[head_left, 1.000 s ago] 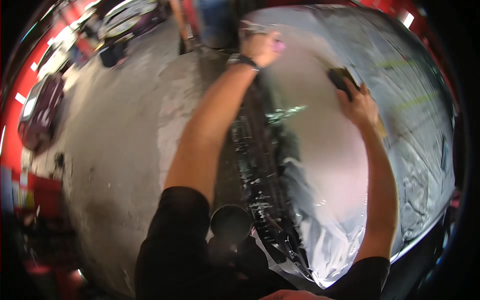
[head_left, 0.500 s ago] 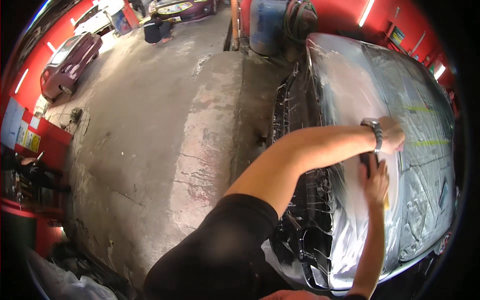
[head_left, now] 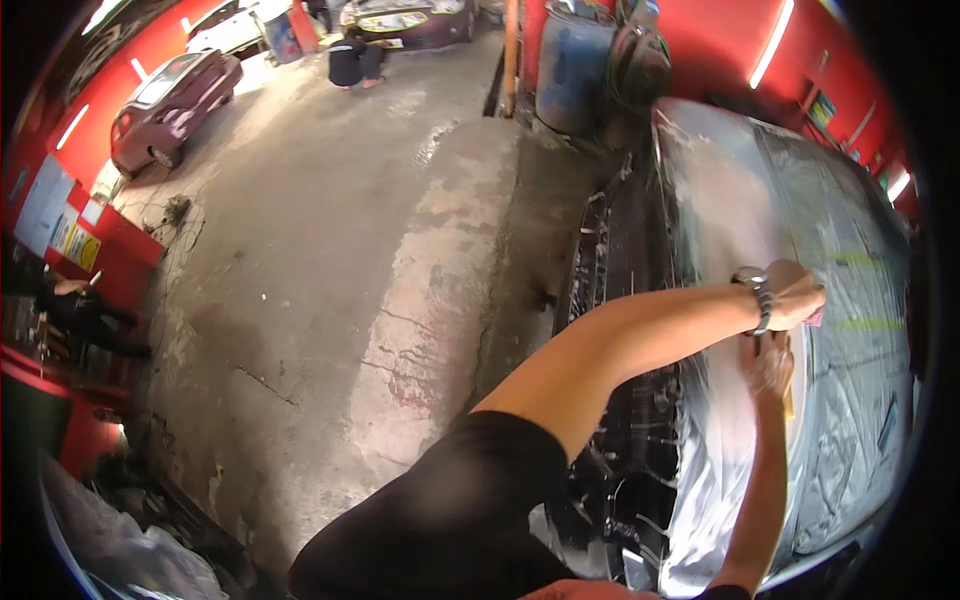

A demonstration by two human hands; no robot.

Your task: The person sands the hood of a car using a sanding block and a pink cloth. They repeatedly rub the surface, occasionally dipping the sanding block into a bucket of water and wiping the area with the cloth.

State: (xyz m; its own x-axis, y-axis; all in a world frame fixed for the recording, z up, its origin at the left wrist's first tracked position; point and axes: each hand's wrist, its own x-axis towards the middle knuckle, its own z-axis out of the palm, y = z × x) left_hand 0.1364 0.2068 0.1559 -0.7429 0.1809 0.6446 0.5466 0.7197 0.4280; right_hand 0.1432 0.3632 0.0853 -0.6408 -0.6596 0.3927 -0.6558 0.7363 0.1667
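Observation:
My left hand (head_left: pixel 795 295), with a dark watch (head_left: pixel 755 298) on its wrist, is closed on the worked panel. A small pinkish-red piece (head_left: pixel 815 318) sticks out from under its fingers. Just nearer, my right hand (head_left: pixel 770 367) presses down with its fingers bent over a yellow-edged block (head_left: pixel 789 398); most of that block is hidden. Both hands rest on a car's smooth, pale pinkish-grey panel (head_left: pixel 722 205). Wrinkled clear plastic film (head_left: pixel 850 390) covers the car to the right of the hands. My left forearm crosses over the car's dark near edge (head_left: pixel 632 440).
A blue drum (head_left: pixel 572 70) and a coiled hose (head_left: pixel 640 65) stand beyond the car. Across the concrete floor (head_left: pixel 310 250), a person (head_left: pixel 352 62) crouches by another car. A maroon car (head_left: pixel 175 110) is parked at the far left; another person (head_left: pixel 85 310) is at the left edge.
The view has shifted, so the surroundings sit lower and farther right. My right hand's fingers, spread around a dark piece before, now lie closer together, right under my left wrist.

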